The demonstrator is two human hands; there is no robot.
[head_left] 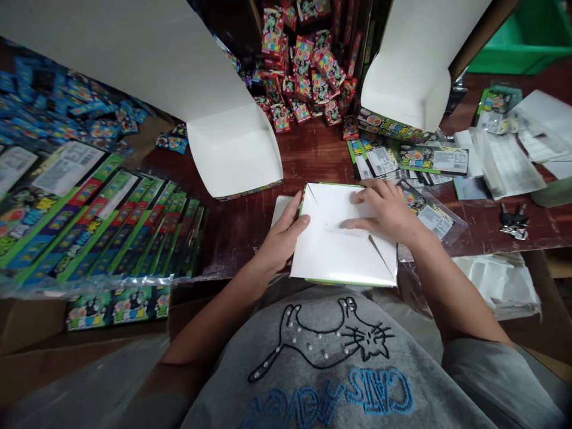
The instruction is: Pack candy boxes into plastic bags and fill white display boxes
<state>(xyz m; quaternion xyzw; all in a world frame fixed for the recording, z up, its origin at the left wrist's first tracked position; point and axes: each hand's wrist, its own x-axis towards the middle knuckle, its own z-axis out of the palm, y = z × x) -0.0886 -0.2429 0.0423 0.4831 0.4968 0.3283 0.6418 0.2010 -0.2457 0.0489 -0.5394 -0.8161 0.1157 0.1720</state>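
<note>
A white folded cardboard box (339, 250) with green edges lies bottom-up at the near edge of the dark wooden table (250, 214). My left hand (283, 238) grips its left side, thumb on top and fingers curled round the edge. My right hand (384, 208) lies flat on the box's upper right flap, fingers stretched out and pressing down. The box's bottom flaps are folded in with their seams showing.
Two tall white box blanks (223, 143) (411, 77) stand beside a heap of small red packets (308, 65). Green printed flat boxes (111, 232) are stacked at left, blue packets (67, 107) beyond. Printed cards and plastic sleeves (504, 161) lie right, with keys (513, 221).
</note>
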